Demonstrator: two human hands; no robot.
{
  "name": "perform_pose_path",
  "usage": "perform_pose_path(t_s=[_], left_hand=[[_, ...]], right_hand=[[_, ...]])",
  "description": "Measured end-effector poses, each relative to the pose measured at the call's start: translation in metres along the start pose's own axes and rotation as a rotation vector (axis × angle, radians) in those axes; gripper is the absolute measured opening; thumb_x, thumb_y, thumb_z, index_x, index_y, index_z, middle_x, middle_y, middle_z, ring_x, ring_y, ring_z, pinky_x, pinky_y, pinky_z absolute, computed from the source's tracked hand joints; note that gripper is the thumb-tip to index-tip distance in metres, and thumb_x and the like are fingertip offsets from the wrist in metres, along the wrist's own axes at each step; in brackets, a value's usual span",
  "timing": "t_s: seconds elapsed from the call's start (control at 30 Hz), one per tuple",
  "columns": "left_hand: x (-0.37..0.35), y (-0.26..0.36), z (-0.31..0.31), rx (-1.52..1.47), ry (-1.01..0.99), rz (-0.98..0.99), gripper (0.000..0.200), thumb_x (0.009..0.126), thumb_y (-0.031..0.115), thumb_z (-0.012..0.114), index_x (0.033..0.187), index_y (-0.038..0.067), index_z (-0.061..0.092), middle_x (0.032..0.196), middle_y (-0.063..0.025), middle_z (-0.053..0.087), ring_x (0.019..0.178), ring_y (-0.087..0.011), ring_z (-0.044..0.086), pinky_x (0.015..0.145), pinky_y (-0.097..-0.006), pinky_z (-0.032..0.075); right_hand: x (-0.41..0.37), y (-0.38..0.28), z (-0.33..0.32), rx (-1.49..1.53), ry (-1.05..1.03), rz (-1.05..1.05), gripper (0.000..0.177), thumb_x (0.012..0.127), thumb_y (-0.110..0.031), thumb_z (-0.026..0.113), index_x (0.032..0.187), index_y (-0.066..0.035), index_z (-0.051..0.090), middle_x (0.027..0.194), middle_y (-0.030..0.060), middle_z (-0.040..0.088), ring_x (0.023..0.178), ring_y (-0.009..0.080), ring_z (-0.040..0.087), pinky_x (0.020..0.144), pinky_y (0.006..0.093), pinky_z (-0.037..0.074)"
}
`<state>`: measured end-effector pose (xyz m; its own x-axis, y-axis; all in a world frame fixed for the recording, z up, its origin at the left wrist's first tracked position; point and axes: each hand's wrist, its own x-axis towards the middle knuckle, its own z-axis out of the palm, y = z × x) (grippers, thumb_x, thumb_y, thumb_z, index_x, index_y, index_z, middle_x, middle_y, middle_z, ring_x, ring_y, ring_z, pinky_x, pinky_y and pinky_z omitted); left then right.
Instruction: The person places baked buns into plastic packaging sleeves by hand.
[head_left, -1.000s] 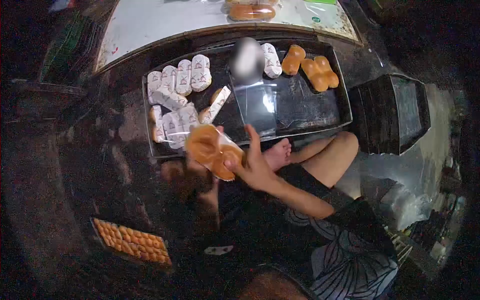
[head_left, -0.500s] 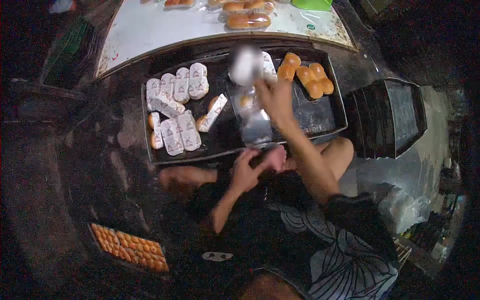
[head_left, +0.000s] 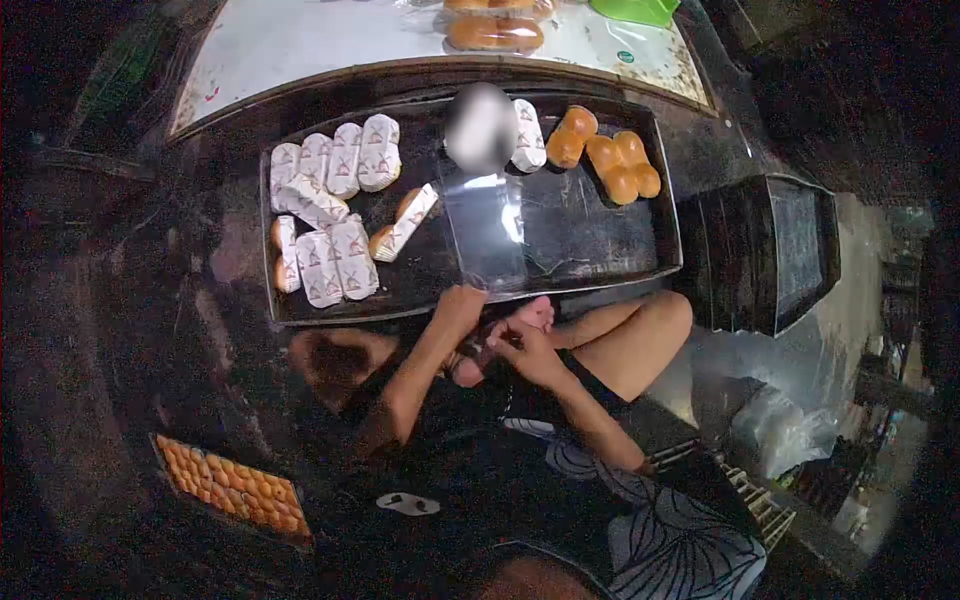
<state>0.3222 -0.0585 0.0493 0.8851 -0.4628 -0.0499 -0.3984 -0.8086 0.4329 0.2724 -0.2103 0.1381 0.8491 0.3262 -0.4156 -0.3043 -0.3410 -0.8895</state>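
My left hand (head_left: 460, 308) is closed at the near rim of the black tray (head_left: 400, 315), at the lower end of a clear plastic bag (head_left: 487, 230). Close beside it, my right hand (head_left: 528, 352) is held over my lap with its fingers bent together; anything between them is too small to make out. Buns in white printed wrappers (head_left: 340, 262) lie in the tray's left part. One tilted wrapped bun (head_left: 404, 222) shows its brown side. Another wrapped bun (head_left: 528, 136) and bare brown buns (head_left: 625, 167) lie to the right. A blurred patch hides something beside them.
Beyond the tray, a white board (head_left: 300, 50) holds bagged buns (head_left: 495, 34) and a green container (head_left: 640, 10). Stacked black trays (head_left: 740, 255) stand at right. A tray of buns (head_left: 230, 488) lies lower left, and crumpled plastic (head_left: 785, 430) lies lower right.
My right hand has drawn back from the tray's middle to my lap. My left hand has moved slightly left and up to the rim. The clear bag now lies flatter and longer.
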Motion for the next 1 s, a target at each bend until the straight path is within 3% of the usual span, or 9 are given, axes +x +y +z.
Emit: perform_pose_path(t_s=[0.03,0.33,0.43,0.57,0.67,0.7,0.77,0.87,1.0], left_hand=[[0.003,0.008,-0.022,0.011,-0.309,-0.201,0.018,0.073,0.009,0.047,0.080,0.006,0.063,0.090,-0.0163,0.060,0.084,-0.0321,0.058,0.071,-0.0406,0.046],[-0.021,0.046,-0.106,-0.758,-0.038,-0.408,0.016,0.067,0.013,0.067,0.080,0.005,0.063,0.074,-0.0076,0.060,0.063,-0.0183,0.058,0.060,-0.0281,0.045],[-0.023,0.055,-0.111,-0.773,0.486,-0.402,0.014,0.070,0.012,0.065,0.081,0.003,0.063,0.075,-0.0101,0.058,0.065,-0.0191,0.057,0.061,-0.0279,0.045],[-0.034,0.070,-0.100,-1.129,0.637,-0.456,0.021,0.075,0.012,0.061,0.093,0.002,0.057,0.085,-0.0065,0.058,0.079,-0.0137,0.054,0.071,-0.0260,0.043],[-0.040,0.022,-0.098,-2.179,0.821,-0.606,0.044,0.081,0.016,0.054,0.120,0.006,0.036,0.107,-0.0098,0.049,0.098,-0.0185,0.048,0.085,-0.0287,0.039],[-0.058,-0.008,-0.095,-2.371,0.680,-0.568,0.043,0.083,0.017,0.052,0.121,0.006,0.036,0.110,-0.0110,0.047,0.100,-0.0205,0.047,0.086,-0.0300,0.040],[-0.091,-0.056,-0.084,-1.159,0.639,-0.827,0.048,0.084,0.020,0.050,0.125,0.002,0.031,0.116,-0.0139,0.041,0.105,-0.0240,0.045,0.089,-0.0348,0.039],[-0.128,-0.098,-0.065,-0.855,1.061,-0.365,0.055,0.086,0.024,0.048,0.128,-0.002,0.023,0.121,-0.0155,0.035,0.111,-0.0259,0.041,0.093,-0.0397,0.036],[-0.111,-0.051,-0.151,-1.499,1.112,-0.261,0.064,0.086,0.026,0.045,0.131,-0.002,0.008,0.130,-0.0185,0.019,0.124,-0.0310,0.021,0.101,-0.0449,0.026]], right_hand=[[-0.003,0.004,-0.002,-0.002,0.007,0.001,0.020,0.078,-0.022,0.059,0.079,-0.002,0.057,0.083,0.0086,0.058,0.080,0.0216,0.056,0.073,0.0329,0.042],[0.019,-0.008,0.011,-0.675,0.333,-0.148,0.022,0.081,-0.013,0.054,0.100,-0.002,0.050,0.069,0.0039,0.052,0.062,0.0106,0.047,0.053,0.0268,0.036],[0.032,-0.054,-0.009,0.219,-0.130,0.412,0.034,0.085,-0.019,0.046,0.116,-0.003,0.046,0.067,0.0037,0.052,0.055,0.0136,0.049,0.046,0.0276,0.039],[0.074,-0.082,0.015,1.009,0.164,-0.099,0.048,0.088,-0.036,0.039,0.123,-0.003,0.034,0.115,0.0145,0.049,0.103,0.0212,0.048,0.084,0.0301,0.040],[0.067,-0.087,0.066,1.579,-0.256,0.022,0.047,0.090,-0.034,0.033,0.123,-0.002,0.031,0.121,0.0165,0.042,0.110,0.0257,0.043,0.093,0.0366,0.036],[0.069,-0.075,0.083,1.576,-0.260,0.216,0.043,0.090,-0.030,0.033,0.120,0.000,0.033,0.111,0.0174,0.048,0.105,0.0268,0.046,0.090,0.0363,0.038],[0.097,-0.050,0.094,1.170,-0.238,0.256,0.042,0.086,-0.027,0.044,0.115,0.003,0.037,0.103,0.0167,0.051,0.099,0.0274,0.049,0.085,0.0363,0.040],[0.198,-0.023,0.125,-0.040,0.650,0.189,0.055,0.074,-0.030,0.059,0.109,0.008,0.041,0.093,0.0176,0.055,0.087,0.0297,0.055,0.077,0.0370,0.044],[0.225,-0.026,0.103,0.012,0.362,-0.010,0.054,0.066,-0.021,0.063,0.108,0.006,0.043,0.097,0.0208,0.055,0.090,0.0302,0.055,0.078,0.0334,0.044]])
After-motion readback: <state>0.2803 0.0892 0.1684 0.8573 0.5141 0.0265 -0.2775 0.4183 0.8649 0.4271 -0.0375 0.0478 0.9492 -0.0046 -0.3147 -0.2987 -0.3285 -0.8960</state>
